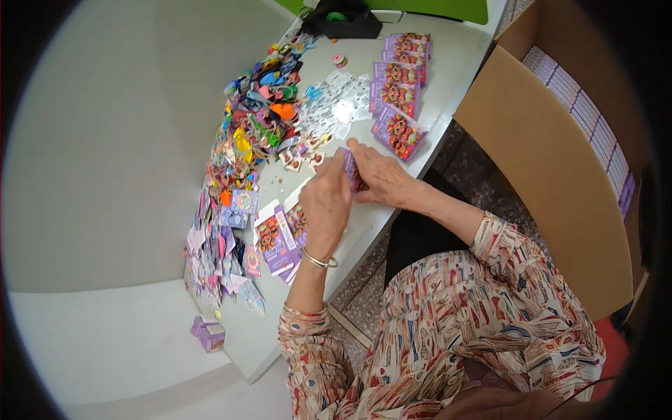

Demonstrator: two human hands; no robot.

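Between my two hands is a small purple printed box [353,172], held over the near side of the white table. My left hand [326,199], with a bangle at its wrist, closes on the box's left side. From the right, my right hand [381,176] grips it with thumb and fingers. Part of the box is hidden behind the fingers. Flat purple-and-white cartons [274,241] lie partly under my left forearm. Just beyond my right hand, a printed purple box [398,133] rests at the near end of a row of similar boxes [395,82].
Small whitish packets [336,101] spread over the table's middle. Colourful small toys [255,115] and folded papers [217,248] pile along its left. A black tape dispenser [343,22] stands at the back. A large cardboard carton [539,168] holding purple-edged stacks [584,115] is at right.
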